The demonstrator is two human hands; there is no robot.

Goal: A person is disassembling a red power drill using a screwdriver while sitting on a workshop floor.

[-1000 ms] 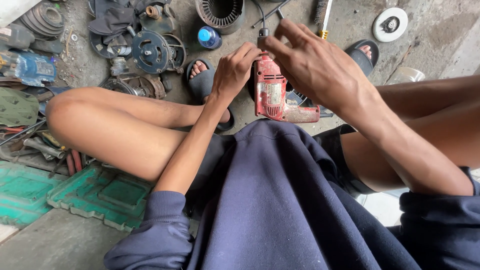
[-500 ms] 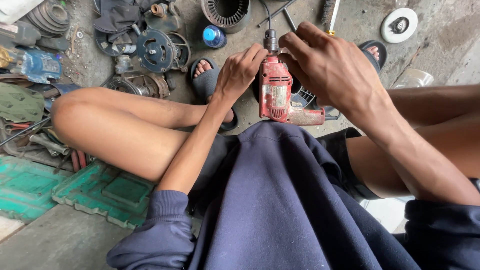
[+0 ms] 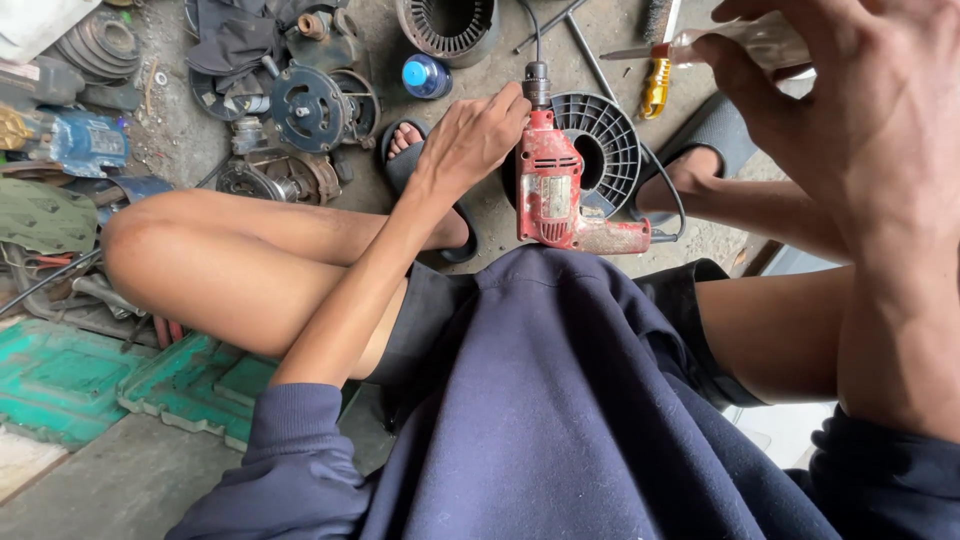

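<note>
Touching the left hand [image 3: 470, 140], the red drill [image 3: 548, 190] stands just beside its grip.

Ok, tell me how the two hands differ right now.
The left hand is stretched low to the red drill, fingers resting against its front end; the right hand is raised close to the camera, away from the drill. The left holds nothing, while the right grips a clear-handled screwdriver. Both are bare, on dark blue sleeves.

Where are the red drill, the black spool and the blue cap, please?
red drill [image 3: 546, 190], head view, on its body.
black spool [image 3: 612, 140], head view, on its ribbed face.
blue cap [image 3: 417, 74], head view, on its top.
</note>
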